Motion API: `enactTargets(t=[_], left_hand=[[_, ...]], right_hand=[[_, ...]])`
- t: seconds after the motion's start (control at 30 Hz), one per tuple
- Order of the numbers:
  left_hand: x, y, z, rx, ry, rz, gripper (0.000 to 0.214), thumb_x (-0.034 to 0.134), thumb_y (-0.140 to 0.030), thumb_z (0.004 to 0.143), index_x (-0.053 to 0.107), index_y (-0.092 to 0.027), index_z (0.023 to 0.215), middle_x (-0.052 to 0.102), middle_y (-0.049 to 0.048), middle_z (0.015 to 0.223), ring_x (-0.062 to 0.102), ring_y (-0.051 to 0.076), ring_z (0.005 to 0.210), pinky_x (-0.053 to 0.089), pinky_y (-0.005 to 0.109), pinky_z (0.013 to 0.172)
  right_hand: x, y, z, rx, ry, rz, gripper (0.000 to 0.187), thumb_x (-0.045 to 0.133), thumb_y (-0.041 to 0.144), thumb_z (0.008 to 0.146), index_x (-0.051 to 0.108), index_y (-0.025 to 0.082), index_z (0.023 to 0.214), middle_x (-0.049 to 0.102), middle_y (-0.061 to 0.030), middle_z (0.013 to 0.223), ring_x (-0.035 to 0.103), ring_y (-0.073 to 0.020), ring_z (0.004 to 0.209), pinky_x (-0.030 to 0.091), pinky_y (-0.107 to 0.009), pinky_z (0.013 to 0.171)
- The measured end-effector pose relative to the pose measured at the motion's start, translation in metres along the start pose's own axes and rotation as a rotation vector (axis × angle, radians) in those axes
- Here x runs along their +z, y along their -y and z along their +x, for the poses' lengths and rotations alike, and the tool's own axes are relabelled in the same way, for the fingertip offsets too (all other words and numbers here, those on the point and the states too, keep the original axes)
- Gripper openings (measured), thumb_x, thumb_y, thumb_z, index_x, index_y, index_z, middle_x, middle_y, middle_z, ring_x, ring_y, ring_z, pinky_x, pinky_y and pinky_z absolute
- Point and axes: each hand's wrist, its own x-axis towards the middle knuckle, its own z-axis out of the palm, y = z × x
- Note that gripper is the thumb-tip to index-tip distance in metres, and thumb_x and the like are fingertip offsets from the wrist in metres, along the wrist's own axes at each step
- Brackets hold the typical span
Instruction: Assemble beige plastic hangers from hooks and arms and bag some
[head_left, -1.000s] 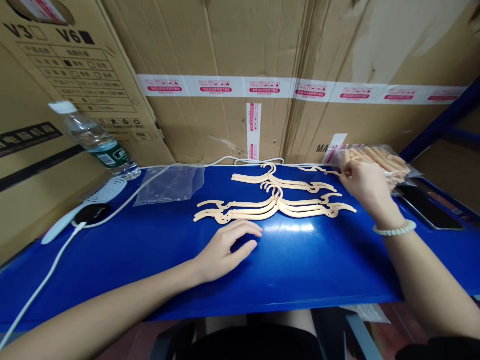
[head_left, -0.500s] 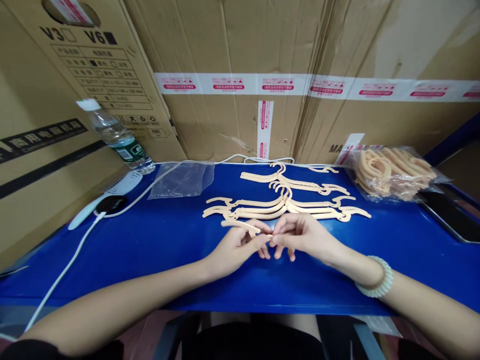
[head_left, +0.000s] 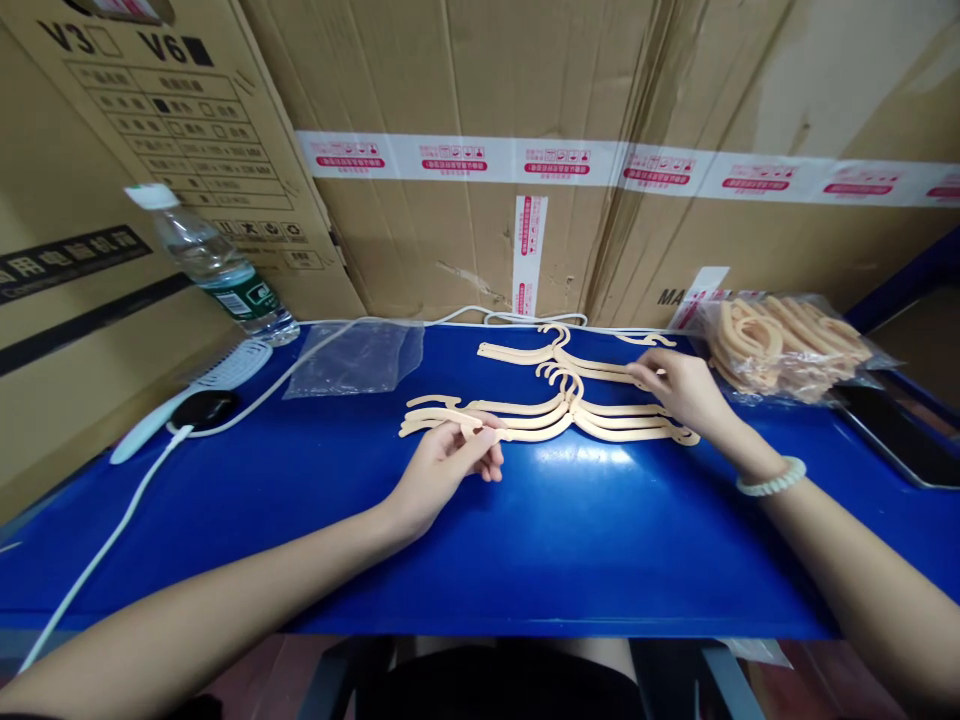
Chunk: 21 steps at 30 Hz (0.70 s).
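Observation:
My left hand (head_left: 442, 460) is closed in a pinch on a small peach-coloured hanger arm piece (head_left: 466, 419), held just in front of the left ends of the laid-out hangers. Several folding plastic hangers (head_left: 540, 423) of the same colour lie stacked in the middle, hooks pointing away from me. Behind them lies another set of hangers (head_left: 517, 354). At its right end is my right hand (head_left: 679, 385), with thumb and fingertips closed on the hanger's end. The hand hides that end's short arm.
A loose hanger part (head_left: 649, 340) lies at the back. On the right are a plastic bag of hangers (head_left: 787, 345) and a phone (head_left: 900, 435). Leftward are an empty clear bag (head_left: 352, 360), hairbrush (head_left: 232, 368), black charger (head_left: 204, 408) and water bottle (head_left: 240, 285). Cardboard boxes (head_left: 450, 240) stand behind.
My hands, together in front of the hangers before, have parted. The right hand has gone back and right to the rear hanger; the left has shifted slightly left and away from me, still holding the arm piece.

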Motion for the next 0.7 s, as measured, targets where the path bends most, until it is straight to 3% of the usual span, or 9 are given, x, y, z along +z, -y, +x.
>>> enactTargets(t=[0.1,0.3,0.43,0.53,0.7], left_hand=[[-0.002,-0.001,0.002,-0.021,-0.010,-0.015,0.034,0.076,-0.042,0.082,0.064,-0.013,0.095,0.063,0.0009,0.069,0.060,0.013,0.062,0.046,0.025,0.060],[-0.004,-0.005,0.006,-0.004,-0.055,-0.053,0.033,0.082,-0.039,0.076,0.062,-0.014,0.084,0.061,0.0001,0.068,0.058,0.012,0.063,0.044,0.025,0.061],[-0.009,-0.010,0.012,0.044,-0.106,-0.133,0.034,0.085,-0.037,0.074,0.063,-0.013,0.084,0.063,0.0008,0.071,0.060,0.012,0.066,0.047,0.026,0.064],[-0.016,-0.012,0.019,0.079,-0.114,-0.209,0.035,0.087,-0.037,0.073,0.062,-0.014,0.084,0.062,0.0002,0.069,0.059,0.012,0.066,0.047,0.025,0.065],[-0.021,-0.014,0.024,0.116,-0.158,-0.281,0.035,0.089,-0.036,0.073,0.062,-0.015,0.082,0.062,0.0005,0.087,0.059,0.010,0.077,0.051,0.024,0.073]], right_hand=[[0.016,-0.009,0.003,-0.179,0.064,-0.133,0.023,0.052,0.028,0.091,0.069,0.015,0.100,0.069,-0.0154,0.104,0.061,-0.0299,0.098,0.048,-0.040,0.089],[0.024,-0.011,0.011,-0.196,0.059,-0.167,0.018,0.052,0.027,0.092,0.067,0.017,0.090,0.068,-0.0154,0.095,0.060,-0.0299,0.095,0.048,-0.042,0.088],[0.006,-0.005,0.008,-0.108,0.021,-0.060,0.013,0.056,0.031,0.090,0.061,0.020,0.089,0.069,-0.0105,0.091,0.065,-0.0252,0.084,0.050,-0.036,0.079],[-0.016,0.002,0.000,-0.071,0.013,0.078,0.022,0.061,0.041,0.088,0.060,0.020,0.092,0.070,-0.0083,0.087,0.066,-0.0226,0.078,0.052,-0.034,0.074],[-0.045,0.010,-0.015,-0.089,0.130,0.243,0.036,0.066,0.051,0.088,0.067,0.018,0.102,0.072,-0.0115,0.098,0.067,-0.0224,0.084,0.054,-0.032,0.075]])
